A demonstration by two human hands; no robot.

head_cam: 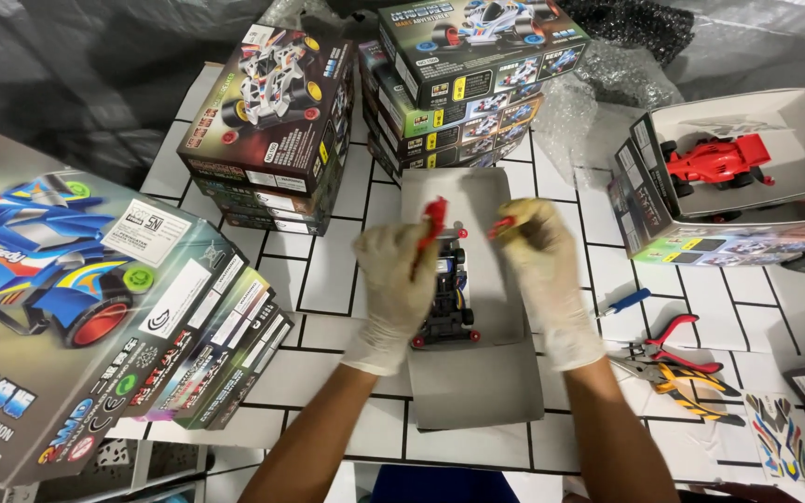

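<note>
red parts (436, 220) in gloved hands; boxed kits (267, 130) crowd car chassis (448, 289).

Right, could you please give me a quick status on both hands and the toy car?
Left hand gloved, holding a red part. Right hand gloved, pinching a small red piece. Black toy car chassis on grey cardboard, between hands. Pliers lie clear, right side.

White tiled table (328, 270) w/ boxes (263, 130), pliers (673, 359), grey tray (486, 373).

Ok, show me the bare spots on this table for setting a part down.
Bare tiles lie between the box stack and the left hand. More bare tiles sit below the grey tray. It is crowded right, around the pliers and sticker sheet.
</note>
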